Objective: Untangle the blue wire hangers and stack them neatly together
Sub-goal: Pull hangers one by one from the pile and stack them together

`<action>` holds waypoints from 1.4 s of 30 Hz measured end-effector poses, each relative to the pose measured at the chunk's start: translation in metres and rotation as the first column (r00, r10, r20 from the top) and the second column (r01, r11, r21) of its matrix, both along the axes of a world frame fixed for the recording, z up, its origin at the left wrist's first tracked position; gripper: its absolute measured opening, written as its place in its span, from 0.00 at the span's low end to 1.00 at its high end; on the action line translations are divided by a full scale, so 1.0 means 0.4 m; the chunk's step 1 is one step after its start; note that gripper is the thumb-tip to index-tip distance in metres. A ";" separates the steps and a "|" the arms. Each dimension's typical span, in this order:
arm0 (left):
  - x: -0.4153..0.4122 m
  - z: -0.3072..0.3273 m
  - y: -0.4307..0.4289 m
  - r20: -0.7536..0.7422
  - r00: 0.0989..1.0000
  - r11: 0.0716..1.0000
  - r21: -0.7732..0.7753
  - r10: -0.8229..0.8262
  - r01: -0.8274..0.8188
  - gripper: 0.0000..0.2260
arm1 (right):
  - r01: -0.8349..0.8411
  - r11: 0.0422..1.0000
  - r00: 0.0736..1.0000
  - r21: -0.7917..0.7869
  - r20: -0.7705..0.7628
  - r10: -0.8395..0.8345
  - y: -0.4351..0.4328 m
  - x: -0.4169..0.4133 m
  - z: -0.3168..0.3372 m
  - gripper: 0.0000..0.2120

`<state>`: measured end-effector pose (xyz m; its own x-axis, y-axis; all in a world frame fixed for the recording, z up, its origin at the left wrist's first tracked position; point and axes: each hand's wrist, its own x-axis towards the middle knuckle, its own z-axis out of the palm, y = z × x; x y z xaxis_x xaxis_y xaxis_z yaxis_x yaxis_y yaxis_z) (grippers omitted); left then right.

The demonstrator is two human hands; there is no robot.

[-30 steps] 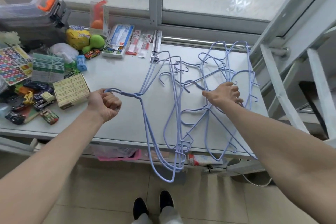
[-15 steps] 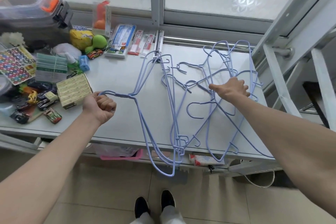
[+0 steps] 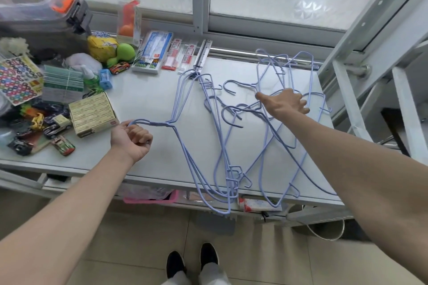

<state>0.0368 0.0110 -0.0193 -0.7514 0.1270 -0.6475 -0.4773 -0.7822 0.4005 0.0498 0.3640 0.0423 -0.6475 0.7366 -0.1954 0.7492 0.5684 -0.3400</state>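
Several blue wire hangers lie on a white table (image 3: pixel 148 99). My left hand (image 3: pixel 130 140) is closed around the hooks of a stacked bundle of hangers (image 3: pixel 183 143), whose arms fan out toward the far edge and over the table's near edge. To the right lies a looser tangle of hangers (image 3: pixel 268 146) with hooks pointing several ways. My right hand (image 3: pixel 284 103) rests on top of that tangle, thumb pointing left, fingers curled around its wires. The two groups still cross near the table's near edge (image 3: pixel 234 176).
The table's left part is crowded: a cardboard box (image 3: pixel 92 113), toy cars (image 3: pixel 55 127), sticker sheets (image 3: pixel 18 78), a green bottle (image 3: pixel 91 77), and pen packs (image 3: pixel 154 52) at the back. A white metal frame (image 3: pixel 352 104) stands close on the right. A pink tray (image 3: pixel 150 200) sits below.
My left hand has drawn the stacked bundle leftward. My right hand has moved the tangle toward the far right, so the two groups lie further apart and several hooks have come free.
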 end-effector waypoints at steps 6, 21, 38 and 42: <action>-0.009 0.012 -0.007 0.032 0.999 1.000 0.002 -0.022 0.022 0.19 | -0.024 1.000 0.997 -0.018 0.072 0.026 -0.053 -0.003 -0.013 0.43; -0.007 0.010 -0.011 0.072 0.997 0.999 -0.009 -0.042 0.042 0.28 | -0.059 0.986 0.992 -0.156 0.103 0.075 -0.172 0.005 -0.032 0.50; 0.007 0.002 -0.016 0.069 0.996 0.998 -0.040 -0.053 0.056 0.23 | -0.237 0.965 0.966 -0.109 0.079 0.246 -0.435 -0.049 -0.005 0.48; 0.010 0.020 -0.021 0.030 0.996 0.997 0.005 -0.081 0.081 0.25 | -0.211 0.967 0.969 -0.146 0.099 0.226 -0.488 -0.059 -0.019 0.51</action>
<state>0.0409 0.0026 -0.0112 -0.7187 0.1893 -0.6690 -0.5510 -0.7420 0.3820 0.0262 0.1686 0.0348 -0.7575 0.5420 -0.3639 0.6500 0.6780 -0.3433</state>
